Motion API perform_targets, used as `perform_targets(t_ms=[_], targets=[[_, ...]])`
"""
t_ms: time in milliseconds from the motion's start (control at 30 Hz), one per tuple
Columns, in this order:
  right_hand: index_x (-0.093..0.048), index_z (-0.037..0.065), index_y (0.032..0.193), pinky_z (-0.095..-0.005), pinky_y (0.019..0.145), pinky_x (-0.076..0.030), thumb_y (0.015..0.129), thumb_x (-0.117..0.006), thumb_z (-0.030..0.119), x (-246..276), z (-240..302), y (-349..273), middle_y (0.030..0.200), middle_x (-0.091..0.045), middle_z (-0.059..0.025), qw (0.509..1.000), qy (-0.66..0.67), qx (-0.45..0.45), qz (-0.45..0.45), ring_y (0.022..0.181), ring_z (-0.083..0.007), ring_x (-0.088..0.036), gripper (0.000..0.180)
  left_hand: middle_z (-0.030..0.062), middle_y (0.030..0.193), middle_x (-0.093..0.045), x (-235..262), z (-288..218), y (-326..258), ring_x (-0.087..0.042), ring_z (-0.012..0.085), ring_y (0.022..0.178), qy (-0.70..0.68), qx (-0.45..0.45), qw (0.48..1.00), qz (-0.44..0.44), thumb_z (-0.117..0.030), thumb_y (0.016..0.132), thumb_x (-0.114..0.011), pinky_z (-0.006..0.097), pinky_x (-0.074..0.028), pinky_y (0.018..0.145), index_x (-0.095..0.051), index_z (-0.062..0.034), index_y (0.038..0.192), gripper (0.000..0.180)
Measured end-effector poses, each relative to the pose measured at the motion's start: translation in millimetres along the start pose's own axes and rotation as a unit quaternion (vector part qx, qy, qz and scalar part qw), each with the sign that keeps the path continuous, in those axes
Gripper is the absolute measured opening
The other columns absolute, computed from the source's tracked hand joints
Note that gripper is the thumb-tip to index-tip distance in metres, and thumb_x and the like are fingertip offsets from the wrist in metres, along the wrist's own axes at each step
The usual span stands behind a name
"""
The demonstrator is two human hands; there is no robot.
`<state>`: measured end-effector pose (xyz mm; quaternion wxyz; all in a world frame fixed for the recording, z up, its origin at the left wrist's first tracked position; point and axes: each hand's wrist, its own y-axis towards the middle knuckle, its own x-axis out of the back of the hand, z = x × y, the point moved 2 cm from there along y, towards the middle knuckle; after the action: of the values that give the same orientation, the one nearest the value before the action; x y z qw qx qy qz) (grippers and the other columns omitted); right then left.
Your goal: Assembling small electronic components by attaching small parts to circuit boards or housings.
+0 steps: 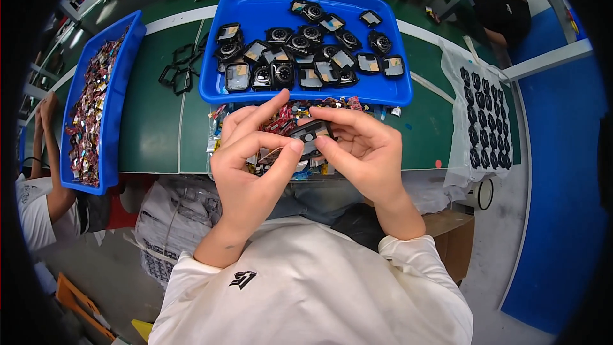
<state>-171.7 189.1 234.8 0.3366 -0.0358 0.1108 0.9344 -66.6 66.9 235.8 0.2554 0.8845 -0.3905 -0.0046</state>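
Note:
Just in front of the blue tray, my right hand [365, 152] grips a black watch case [311, 133] between thumb and fingers. The case is tilted and shows a grey inner face with small round spots. My left hand [252, 160] is closed in a pinch, thumb and index fingertip together at the case's left edge. What those fingertips hold, if anything, is too small to make out. Under both hands lies a heap of small red, yellow and silver electronic parts [281, 118], partly hidden by them.
A blue tray [211, 83] holds many black watch cases. To the left, another blue tray [110, 147] is full of small parts, near a co-worker's hands [46, 112]. Black frames [182, 67] lie between the trays. At right, rows of black pieces [488, 118] rest on white wrapping.

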Motion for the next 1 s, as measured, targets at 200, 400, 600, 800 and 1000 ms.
perform_targets(t_ms=[200, 400, 600, 800, 1000], targets=[[-0.06, -0.002, 0.112, -0.0207, 0.069, -0.055, 0.082, -0.06, -0.005, -5.4, 1.5, -4.2, 0.102, -0.063, -0.0088, 0.999, -0.044, 0.016, 0.001, 0.084, -0.0096, -0.061, 0.03, 0.0117, 0.112, -0.064, -2.5, -0.8, -0.7, -0.052, 0.0238, 0.099, 0.016, 0.005, 1.0, 0.0, -0.005, 0.069, -0.071, 0.034, -0.039, 0.088, -0.067, -0.002, 0.071, 0.005], [-0.06, -0.002, 0.111, -0.0213, 0.068, -0.055, 0.081, -0.06, -0.005, -4.5, 2.7, -6.9, 0.101, -0.063, -0.0089, 0.999, -0.049, 0.008, 0.01, 0.083, -0.0104, -0.062, 0.03, 0.0109, 0.112, -0.064, -3.9, 1.7, -2.6, -0.052, 0.0233, 0.099, 0.015, 0.014, 1.0, -0.005, -0.005, 0.07, -0.07, 0.034, -0.039, 0.089, -0.067, -0.0017, 0.072, 0.005], [-0.061, -0.002, 0.109, -0.022, 0.068, -0.056, 0.081, -0.06, -0.004, -5.3, 4.2, -7.9, 0.099, -0.064, -0.0092, 0.998, -0.055, 0.036, -0.012, 0.083, -0.011, -0.063, 0.028, 0.0113, 0.111, -0.065, -6.5, 3.6, -3.1, -0.052, 0.0231, 0.099, 0.003, 0.022, 1.0, -0.009, -0.004, 0.07, -0.069, 0.034, -0.039, 0.09, -0.067, -0.0015, 0.072, 0.004], [-0.061, -0.009, 0.104, -0.0228, 0.068, -0.054, 0.08, -0.062, -0.007, -7.2, 5.8, -8.1, 0.099, -0.065, -0.0127, 0.995, -0.088, 0.037, -0.015, 0.078, -0.012, -0.063, 0.024, 0.0117, 0.11, -0.065, -6.2, 1.7, -3.8, -0.053, 0.0227, 0.098, 0.0, 0.022, 1.0, -0.011, -0.003, 0.069, -0.068, 0.034, -0.04, 0.088, -0.067, -0.001, 0.071, 0.003], [-0.064, -0.002, 0.103, -0.0218, 0.064, -0.055, 0.081, -0.062, -0.001, -9.7, 1.5, -10.5, 0.091, -0.067, -0.0108, 0.992, -0.097, 0.068, -0.04, 0.078, -0.0111, -0.065, 0.022, 0.0124, 0.11, -0.065, -8.3, -0.6, -6.7, -0.053, 0.0226, 0.097, 0.02, 0.002, 0.999, -0.031, -0.002, 0.069, -0.068, 0.034, -0.041, 0.086, -0.065, -0.0009, 0.069, 0.003]])
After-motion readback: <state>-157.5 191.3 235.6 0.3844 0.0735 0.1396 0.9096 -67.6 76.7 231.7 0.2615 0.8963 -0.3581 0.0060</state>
